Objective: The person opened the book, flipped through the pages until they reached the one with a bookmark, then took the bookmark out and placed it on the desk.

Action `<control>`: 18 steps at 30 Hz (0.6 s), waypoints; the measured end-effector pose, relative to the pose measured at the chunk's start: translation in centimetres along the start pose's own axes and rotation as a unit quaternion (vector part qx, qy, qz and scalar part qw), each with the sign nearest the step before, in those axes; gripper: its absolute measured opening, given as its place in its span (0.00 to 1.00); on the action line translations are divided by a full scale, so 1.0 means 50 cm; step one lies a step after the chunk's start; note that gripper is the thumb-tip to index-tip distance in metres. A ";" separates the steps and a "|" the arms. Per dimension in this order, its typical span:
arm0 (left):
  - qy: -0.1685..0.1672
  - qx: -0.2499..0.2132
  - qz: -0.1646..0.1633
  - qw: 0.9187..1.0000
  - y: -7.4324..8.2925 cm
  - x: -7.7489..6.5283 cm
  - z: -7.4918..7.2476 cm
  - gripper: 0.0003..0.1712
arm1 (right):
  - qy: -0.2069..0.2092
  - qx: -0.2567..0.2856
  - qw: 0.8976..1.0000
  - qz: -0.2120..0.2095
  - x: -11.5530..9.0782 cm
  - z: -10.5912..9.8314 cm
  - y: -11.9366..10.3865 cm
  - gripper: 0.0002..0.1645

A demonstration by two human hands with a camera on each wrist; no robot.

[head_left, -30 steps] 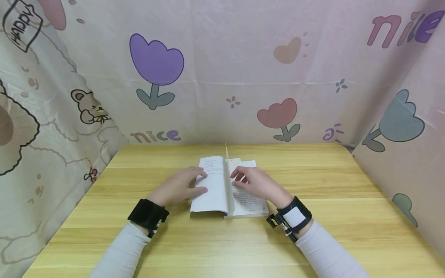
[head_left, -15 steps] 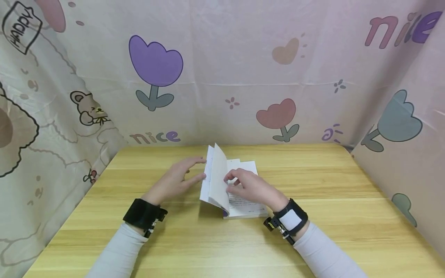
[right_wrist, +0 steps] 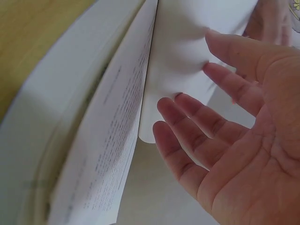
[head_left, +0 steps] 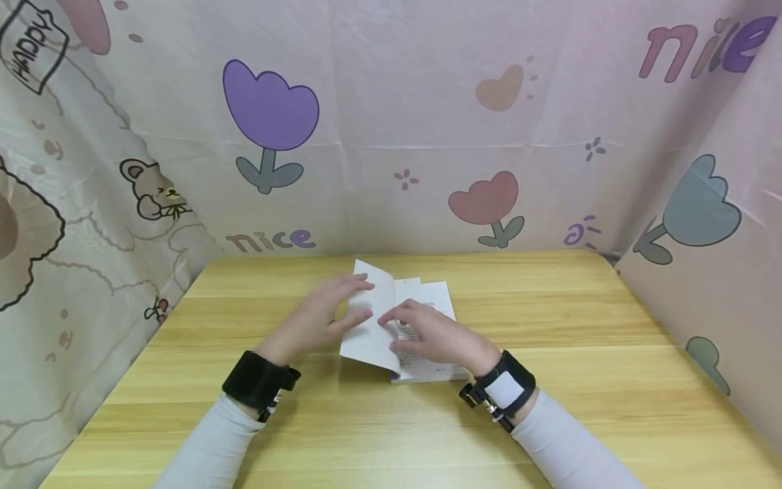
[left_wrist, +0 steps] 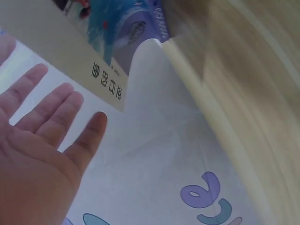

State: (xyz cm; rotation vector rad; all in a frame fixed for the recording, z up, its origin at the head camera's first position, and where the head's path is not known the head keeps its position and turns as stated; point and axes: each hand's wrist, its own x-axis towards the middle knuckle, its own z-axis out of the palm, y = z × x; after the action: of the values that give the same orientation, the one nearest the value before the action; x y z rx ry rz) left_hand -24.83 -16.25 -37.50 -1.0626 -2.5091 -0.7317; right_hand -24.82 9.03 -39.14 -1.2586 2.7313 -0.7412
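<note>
Since half a second ago, the raised white leaf of the book has leaned more to the left side of the table, and the right hand followed it a little. The book lies open near the table's far edge, about midway between its sides. The right hand, fingers spread, touches the leaf and hides part of the printed page; the left hand, also wide, covers the leaf's outer edge, contact I cannot tell. Behind the far edge hangs a flowered curtain
</note>
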 end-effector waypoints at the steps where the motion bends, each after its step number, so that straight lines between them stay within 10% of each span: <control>1: -0.010 0.005 -0.011 1.000 0.000 -0.002 0.002 0.28 | 0.000 -0.001 1.000 -0.004 0.001 0.001 0.001 0.26; 18: -0.121 0.055 -0.082 0.988 -0.016 -0.024 0.031 0.26 | -0.039 -0.019 0.998 -0.038 0.003 0.006 -0.006 0.25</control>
State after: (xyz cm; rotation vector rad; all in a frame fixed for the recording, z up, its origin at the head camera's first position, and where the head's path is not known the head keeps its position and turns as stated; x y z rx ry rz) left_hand -24.74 -16.54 -39.59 -0.9668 -2.8337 -0.5268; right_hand -24.63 8.63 -39.24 -1.3756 2.6614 -0.6338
